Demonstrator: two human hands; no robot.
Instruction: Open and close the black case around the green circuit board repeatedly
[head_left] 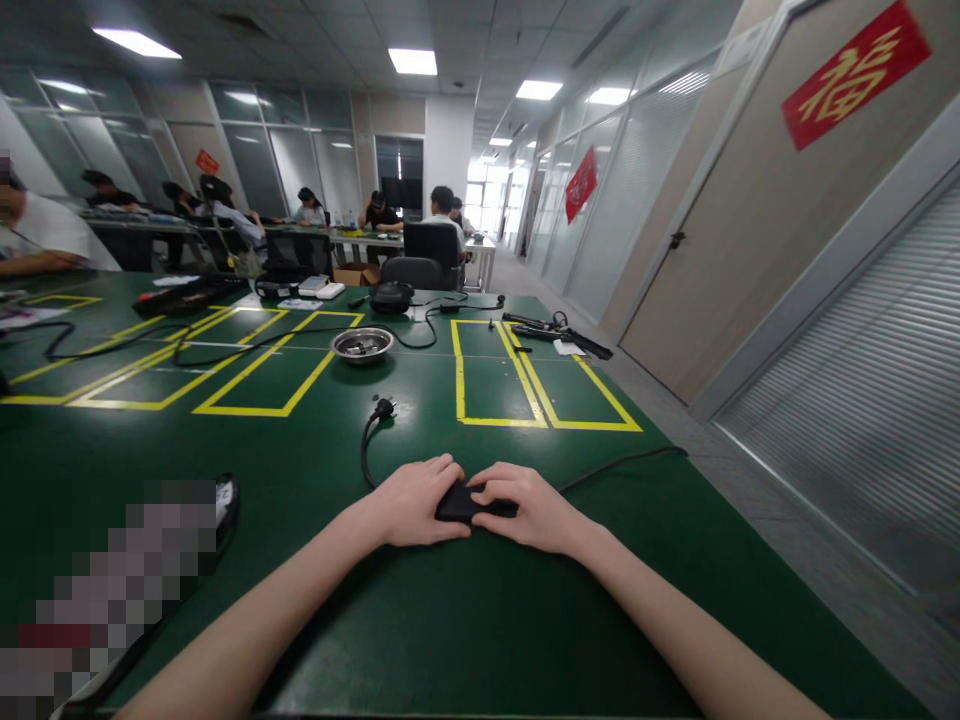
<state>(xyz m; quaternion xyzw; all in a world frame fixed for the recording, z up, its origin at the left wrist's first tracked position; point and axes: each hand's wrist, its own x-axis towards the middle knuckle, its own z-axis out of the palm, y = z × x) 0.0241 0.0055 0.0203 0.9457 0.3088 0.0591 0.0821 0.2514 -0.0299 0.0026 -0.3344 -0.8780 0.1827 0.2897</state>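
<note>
A black power adapter [456,505] lies on the green table top, held from both ends. My left hand [420,500] is closed on its left end, thumb on the near side and fingers over the far side. On the right end, my right hand [529,508] grips it between thumb and bent fingers. A short cord with a black mains plug [385,408] curves out beyond my left hand, its pins pointing right. From behind my right hand a thin black cable [622,463] runs to the table's right edge. My fingers cover part of the adapter.
Ahead stands a round metal bowl [362,346] holding small parts. Yellow tape outlines [502,422] mark the table [337,620]. Black tool-like items [562,335] lie far right, and a black case [391,297] stands farther back. A blurred-out object [127,590] lies near left. People sit beyond.
</note>
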